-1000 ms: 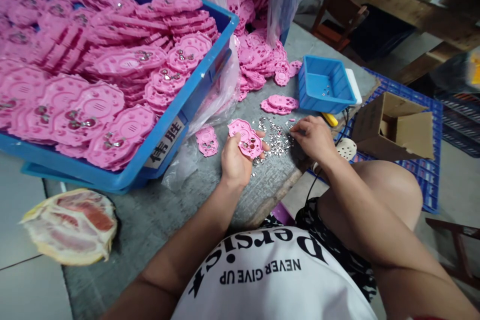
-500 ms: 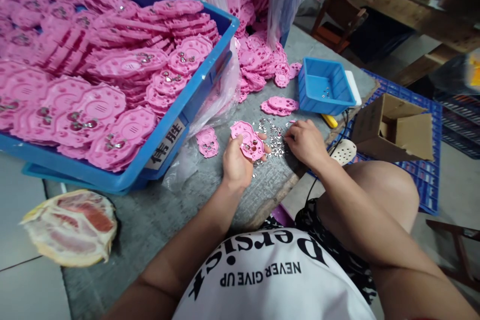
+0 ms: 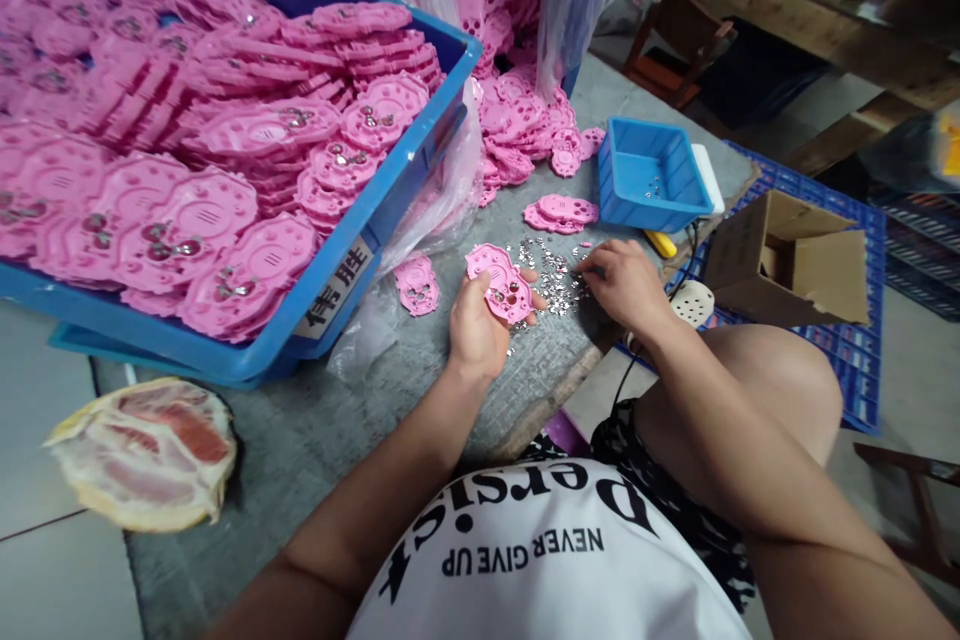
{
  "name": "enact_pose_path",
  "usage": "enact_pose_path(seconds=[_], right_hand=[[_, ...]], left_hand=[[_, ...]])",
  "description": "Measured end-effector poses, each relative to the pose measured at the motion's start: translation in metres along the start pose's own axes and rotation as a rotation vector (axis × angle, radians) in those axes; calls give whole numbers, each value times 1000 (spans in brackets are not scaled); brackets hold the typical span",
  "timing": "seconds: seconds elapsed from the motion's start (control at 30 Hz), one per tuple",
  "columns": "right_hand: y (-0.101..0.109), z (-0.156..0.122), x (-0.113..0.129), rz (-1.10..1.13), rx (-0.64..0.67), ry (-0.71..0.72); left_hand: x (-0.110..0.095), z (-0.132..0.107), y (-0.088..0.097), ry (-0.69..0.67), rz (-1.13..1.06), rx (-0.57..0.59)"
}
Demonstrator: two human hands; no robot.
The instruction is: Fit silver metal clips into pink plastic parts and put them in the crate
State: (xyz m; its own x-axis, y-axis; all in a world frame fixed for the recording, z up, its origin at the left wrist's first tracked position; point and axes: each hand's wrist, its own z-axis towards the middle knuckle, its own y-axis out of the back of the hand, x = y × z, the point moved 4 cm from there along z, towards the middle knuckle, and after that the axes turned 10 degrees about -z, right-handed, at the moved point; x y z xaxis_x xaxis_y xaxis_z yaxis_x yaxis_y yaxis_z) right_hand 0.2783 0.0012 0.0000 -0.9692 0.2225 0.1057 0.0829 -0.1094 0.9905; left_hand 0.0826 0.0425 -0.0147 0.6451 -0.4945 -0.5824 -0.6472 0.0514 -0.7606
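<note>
My left hand (image 3: 475, 324) grips a pink plastic plate (image 3: 498, 282) with holes and small metal pieces set in it, held tilted above the grey table (image 3: 330, 420). My right hand (image 3: 624, 282) rests at the right edge of a scatter of small shiny metal pieces (image 3: 553, 269), fingertips pinched together on the pile; what they hold is too small to make out. Another pink plate (image 3: 417, 283) lies flat to the left of my left hand.
A big blue crate (image 3: 352, 265) heaped with pink plates fills the left. A clear bag spills more pink plates (image 3: 517, 125) behind. A small blue tray (image 3: 649, 172), two loose plates (image 3: 561, 211), a cardboard box (image 3: 795, 255) and a peeled pomelo (image 3: 146, 450) lie around.
My right hand slid left into the metal pieces, then back a little to the right. My left hand keeps the pink plate almost still.
</note>
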Motion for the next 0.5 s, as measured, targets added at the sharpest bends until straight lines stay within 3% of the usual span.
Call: enact_pose_path(seconds=[0.23,0.5], right_hand=[[-4,4,5,-62,-19,95],[-9,8,7,-92,-39,109]], left_hand=[[0,-1,-1,12,2,-8],[0,-1,-2,-4,-5,7]])
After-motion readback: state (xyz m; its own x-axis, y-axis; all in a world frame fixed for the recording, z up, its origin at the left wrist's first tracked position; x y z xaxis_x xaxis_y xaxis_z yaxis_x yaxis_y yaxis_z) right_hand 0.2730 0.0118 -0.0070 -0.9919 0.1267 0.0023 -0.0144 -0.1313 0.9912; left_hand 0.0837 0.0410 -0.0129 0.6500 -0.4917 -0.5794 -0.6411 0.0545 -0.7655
